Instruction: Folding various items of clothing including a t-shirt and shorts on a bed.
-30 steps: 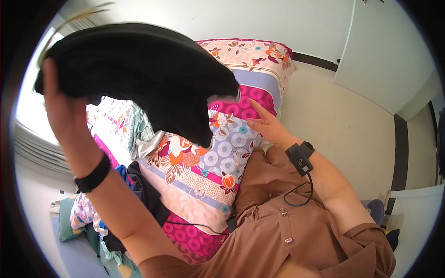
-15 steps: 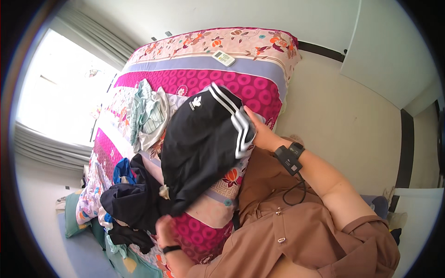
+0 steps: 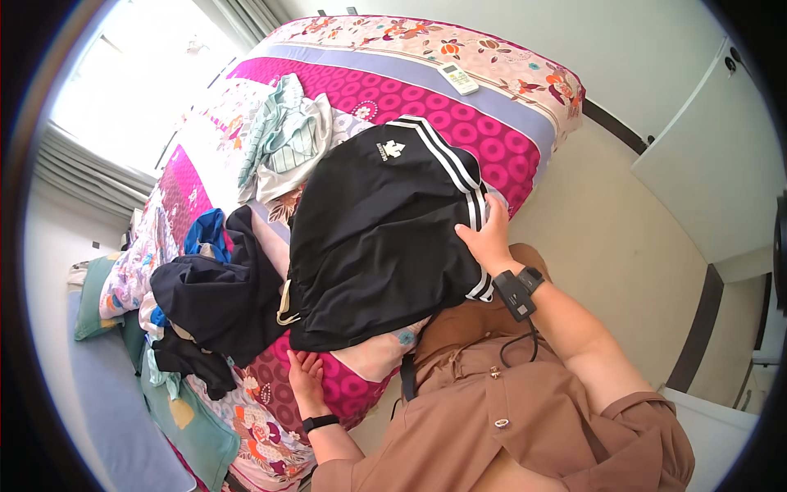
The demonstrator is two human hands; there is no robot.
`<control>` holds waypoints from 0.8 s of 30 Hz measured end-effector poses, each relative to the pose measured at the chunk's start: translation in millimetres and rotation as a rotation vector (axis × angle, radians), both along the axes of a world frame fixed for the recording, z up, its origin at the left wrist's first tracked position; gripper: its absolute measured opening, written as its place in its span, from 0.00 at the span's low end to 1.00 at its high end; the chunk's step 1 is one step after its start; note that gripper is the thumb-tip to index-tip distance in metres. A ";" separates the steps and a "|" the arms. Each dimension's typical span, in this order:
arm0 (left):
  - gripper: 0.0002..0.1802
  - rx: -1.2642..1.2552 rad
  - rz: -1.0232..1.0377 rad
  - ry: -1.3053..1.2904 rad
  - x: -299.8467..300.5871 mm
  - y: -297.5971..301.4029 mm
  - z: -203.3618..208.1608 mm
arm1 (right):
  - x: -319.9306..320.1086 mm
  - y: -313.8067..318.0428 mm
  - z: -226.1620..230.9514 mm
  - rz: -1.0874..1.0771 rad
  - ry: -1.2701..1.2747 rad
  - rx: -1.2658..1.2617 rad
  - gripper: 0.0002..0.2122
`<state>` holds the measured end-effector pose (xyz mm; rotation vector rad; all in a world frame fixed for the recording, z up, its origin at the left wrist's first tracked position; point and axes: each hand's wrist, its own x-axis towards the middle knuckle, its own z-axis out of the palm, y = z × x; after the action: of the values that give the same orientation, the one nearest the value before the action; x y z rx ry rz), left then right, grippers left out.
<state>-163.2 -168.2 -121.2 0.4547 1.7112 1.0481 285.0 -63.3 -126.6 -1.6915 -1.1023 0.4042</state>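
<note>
A pair of black shorts (image 3: 377,238) with white side stripes lies spread across the bed in front of me. A pale drawstring (image 3: 285,307) hangs out at the left edge, by the waistband. My right hand (image 3: 492,238) grips the striped right edge, thumb on top and some fingers hidden by cloth. My left hand (image 3: 306,377) is open, its fingers stretched just below the lower left corner of the shorts; it holds nothing.
Left of the shorts lies a dark heap of clothes (image 3: 217,287) with a blue piece (image 3: 206,234). Beyond it is a pile of pale green striped and white clothing (image 3: 287,143). A white remote (image 3: 457,79) rests toward the bed's far end. Green pillows (image 3: 184,418) are at lower left.
The shorts, lifted and bunched before, now lie flatter and wider. My right hand has stayed at their striped edge; my left hand has opened beside the lower corner. The view has shifted.
</note>
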 end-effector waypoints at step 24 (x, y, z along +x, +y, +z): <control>0.27 0.363 -0.204 -0.428 13.5 -22.5 43.8 | 102.4 -64.2 50.9 0.871 0.772 -0.509 0.22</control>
<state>-149.7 -190.8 -77.4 0.5738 1.0782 1.2082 387.3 -127.5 -75.7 -1.1473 -1.1172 1.8391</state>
